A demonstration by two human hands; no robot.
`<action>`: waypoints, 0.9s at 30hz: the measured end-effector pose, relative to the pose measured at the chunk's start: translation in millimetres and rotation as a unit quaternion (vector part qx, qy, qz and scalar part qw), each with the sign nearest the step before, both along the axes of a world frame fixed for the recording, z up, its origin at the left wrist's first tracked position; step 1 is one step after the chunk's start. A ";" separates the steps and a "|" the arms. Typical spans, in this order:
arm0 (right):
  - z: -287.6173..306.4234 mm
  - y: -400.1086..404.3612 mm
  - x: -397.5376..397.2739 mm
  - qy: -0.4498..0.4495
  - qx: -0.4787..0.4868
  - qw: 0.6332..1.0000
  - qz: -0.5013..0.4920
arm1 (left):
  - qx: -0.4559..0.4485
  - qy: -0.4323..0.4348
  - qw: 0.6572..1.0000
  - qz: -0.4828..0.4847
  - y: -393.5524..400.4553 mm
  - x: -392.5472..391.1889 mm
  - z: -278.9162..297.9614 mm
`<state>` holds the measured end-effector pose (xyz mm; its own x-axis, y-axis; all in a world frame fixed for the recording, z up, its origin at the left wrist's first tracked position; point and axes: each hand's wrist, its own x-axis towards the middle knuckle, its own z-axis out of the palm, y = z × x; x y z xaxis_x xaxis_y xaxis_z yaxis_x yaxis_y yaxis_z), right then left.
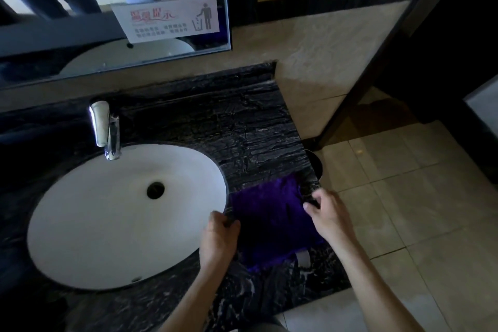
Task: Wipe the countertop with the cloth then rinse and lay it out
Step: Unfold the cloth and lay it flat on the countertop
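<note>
Both hands seemingly pinch cloth (269,219) edges near countertop (242,121) end.

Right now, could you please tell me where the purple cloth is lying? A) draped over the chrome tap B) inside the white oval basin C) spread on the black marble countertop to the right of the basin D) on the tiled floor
C: the purple cloth lies spread on the black marble countertop, right of the white oval basin, with the left hand and right hand at its edges.
</note>
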<state>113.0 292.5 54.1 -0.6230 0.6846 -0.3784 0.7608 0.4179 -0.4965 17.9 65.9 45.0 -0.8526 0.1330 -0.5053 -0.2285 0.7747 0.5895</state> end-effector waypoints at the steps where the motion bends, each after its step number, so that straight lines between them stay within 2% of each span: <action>1: 0.9 5.1 -14.0 0.025 0.003 1.000 0.019 | 0.011 0.005 1.000 0.019 6.9 -12.7 0.5; 4: 3.3 13.4 -57.4 0.025 0.018 0.991 0.133 | -0.019 0.012 1.000 0.015 27.7 -42.3 2.6; 7: -0.2 14.4 -85.9 -0.050 0.029 0.970 0.234 | -0.034 -0.021 0.999 -0.004 37.7 -55.2 -1.9; 10: 1.1 16.0 -98.5 -0.103 0.045 0.951 0.286 | -0.014 -0.043 0.999 0.004 36.6 -63.5 -9.4; 13: 1.9 19.0 -102.4 -0.143 0.056 0.935 0.320 | 0.026 -0.010 0.999 -0.043 31.5 -68.8 -14.0; 16: 4.9 21.8 -103.0 -0.132 0.044 0.936 0.323 | 0.067 0.016 0.995 -0.069 25.3 -71.2 -13.3; 22: 13.8 35.6 -98.8 -0.139 -0.059 0.956 0.253 | 0.109 0.027 0.992 -0.062 21.2 -76.8 -21.2; 24: 12.2 41.3 -98.6 -0.118 -0.077 0.961 0.240 | 0.126 0.032 0.990 -0.056 22.9 -78.1 -21.6; 27: 8.2 49.5 -97.2 -0.037 -0.136 0.972 0.188 | 0.138 0.049 0.988 -0.042 27.8 -83.2 -22.3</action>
<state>15.8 342.0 62.3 -0.7737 0.2830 -0.5668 0.6180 0.5340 -0.5770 -65.3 93.6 22.7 -0.8757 0.3263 -0.3561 -0.1022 0.5953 0.7969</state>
